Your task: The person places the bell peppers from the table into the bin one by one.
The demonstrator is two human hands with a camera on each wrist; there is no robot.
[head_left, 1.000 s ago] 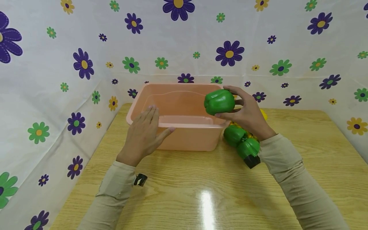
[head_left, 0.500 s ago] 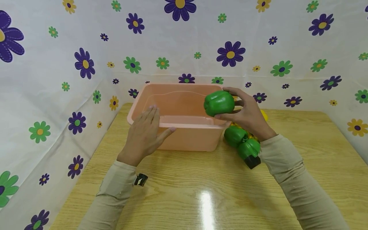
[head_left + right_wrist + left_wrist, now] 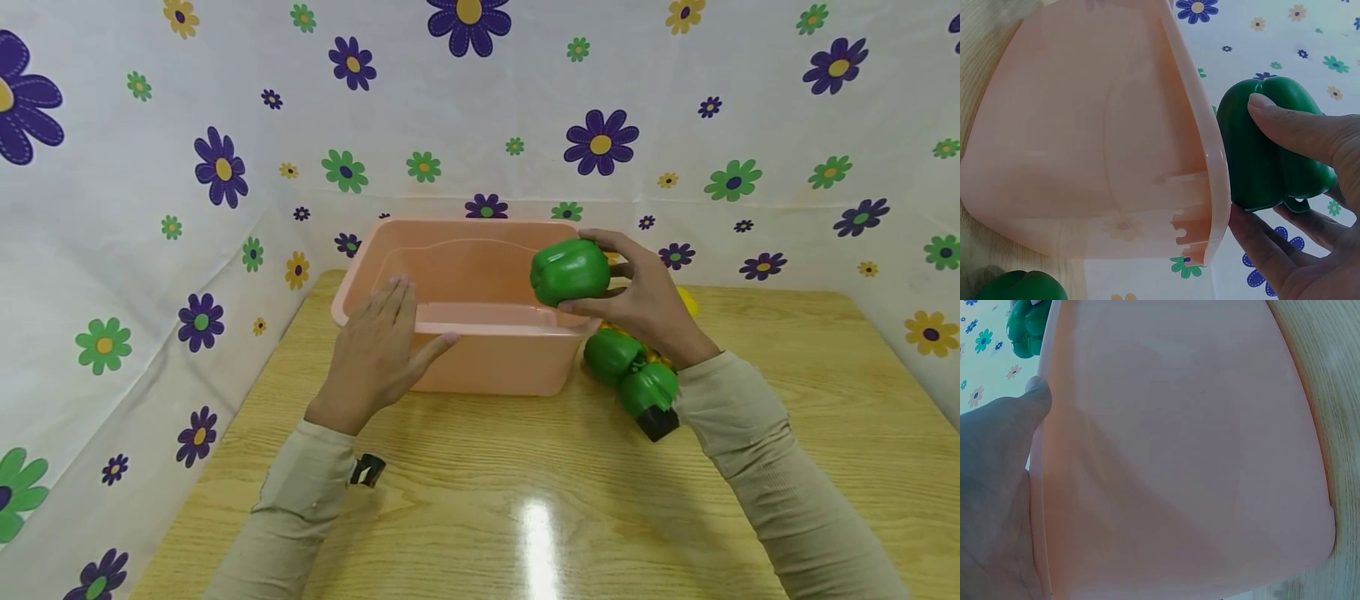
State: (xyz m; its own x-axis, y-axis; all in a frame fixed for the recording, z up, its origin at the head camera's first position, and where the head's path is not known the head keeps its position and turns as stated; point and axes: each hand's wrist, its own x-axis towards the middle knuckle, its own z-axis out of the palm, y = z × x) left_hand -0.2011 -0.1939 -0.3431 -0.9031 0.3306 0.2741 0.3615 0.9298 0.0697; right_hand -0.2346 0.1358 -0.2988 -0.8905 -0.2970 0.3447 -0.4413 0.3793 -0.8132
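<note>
A glossy green bell pepper is gripped by my right hand, thumb on one side and fingers on the other, above the right end of a pink plastic tub. The right wrist view shows the same bell pepper beside the tub's rim. My left hand lies with straight fingers over the tub's front left rim, thumb spread to the right. In the left wrist view the thumb is right at the rim. No peppers show in the visible part of the tub's inside.
Two more green peppers lie on the wooden table right of the tub. Yellow items show partly behind the right hand. A flower-patterned cloth hangs behind and at the left.
The green bell pepper and my right hand have dropped very slightly over the tub. My left hand stays at the rim.
</note>
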